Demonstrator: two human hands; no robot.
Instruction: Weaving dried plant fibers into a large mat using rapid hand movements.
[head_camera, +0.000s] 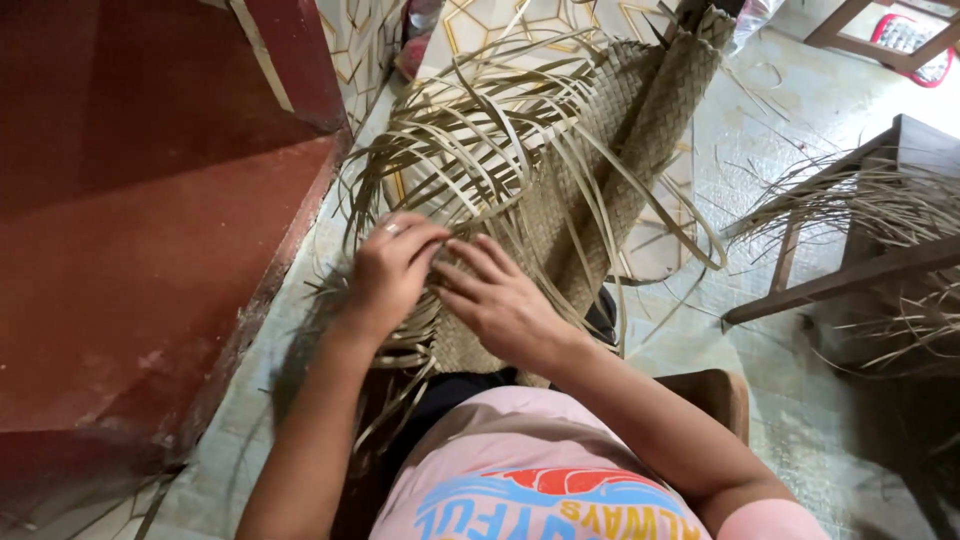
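One half-woven palm-leaf mat (610, 150) lies lengthwise away from the person, its long axis running from the lap up toward the top right; loose strips (470, 140) fan leftward. Two hands meet at its near edge: the left hand (388, 272) pinches strips, the right hand (497, 297) presses flat, fingers spread.

There is one woven mat (610, 150) with many loose leaf strips (470, 140), too many to count. Two hands work on it, the left hand (388, 272) and the right hand (500, 300). One wooden stool (860, 260) carries one bundle of dry strips (880, 200)
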